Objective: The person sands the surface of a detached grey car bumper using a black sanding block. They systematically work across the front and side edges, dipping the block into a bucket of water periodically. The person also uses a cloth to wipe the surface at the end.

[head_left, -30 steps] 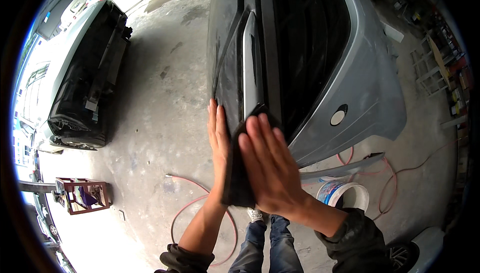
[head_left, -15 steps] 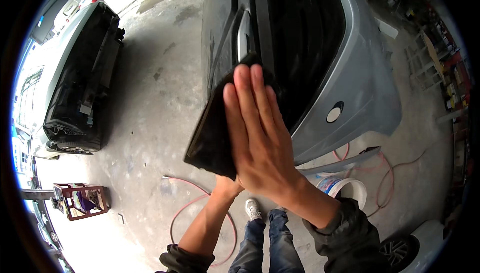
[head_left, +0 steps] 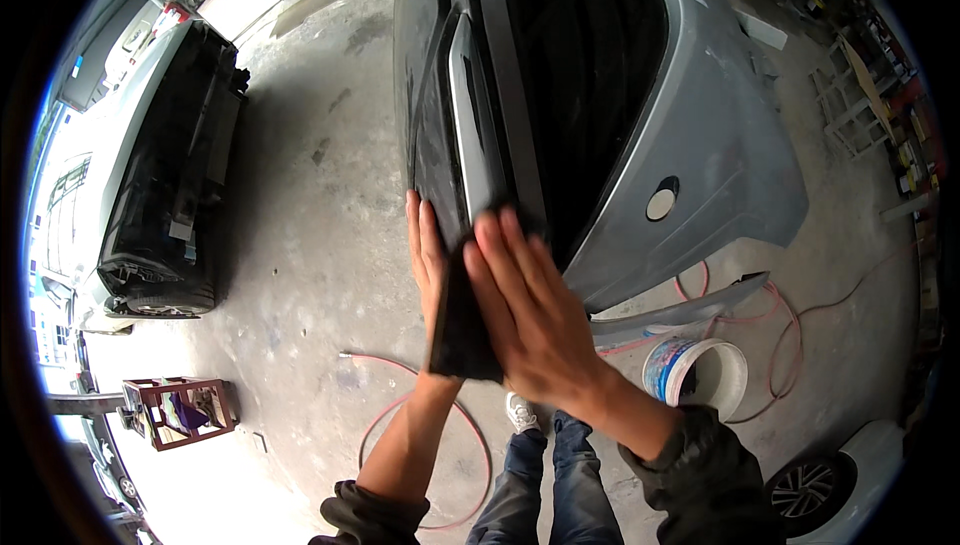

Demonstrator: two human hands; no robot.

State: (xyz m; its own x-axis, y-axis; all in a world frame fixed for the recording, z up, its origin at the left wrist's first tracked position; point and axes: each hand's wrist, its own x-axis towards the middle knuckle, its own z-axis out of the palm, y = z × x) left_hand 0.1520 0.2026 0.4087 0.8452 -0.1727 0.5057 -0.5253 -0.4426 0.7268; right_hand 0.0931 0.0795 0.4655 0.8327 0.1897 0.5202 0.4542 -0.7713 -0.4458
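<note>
In front of me a grey car body (head_left: 700, 135) carries a long silver strip (head_left: 470, 115) beside a dark window (head_left: 600, 75). My right hand (head_left: 540, 330) lies flat, fingers stretched out, on a stiff-looking black piece (head_left: 462, 330) at the strip's near end. What kind of piece it is I cannot make out. My left hand (head_left: 427, 250) rests along the left side of the body, its fingers straight and pointing away. The black piece covers part of the left palm.
To the right stands a white bucket (head_left: 722, 375), near a loose grey panel (head_left: 680, 315). A red hose (head_left: 488, 465) loops over the concrete floor. On the left are a partly stripped car (head_left: 165, 185) and a small dark-red stand (head_left: 185, 405). A wheel (head_left: 805, 485) shows at lower right.
My right hand and the black piece have come nearer to me, uncovering more of the silver strip. The left fingers, hidden before, now show along the body's left side.
</note>
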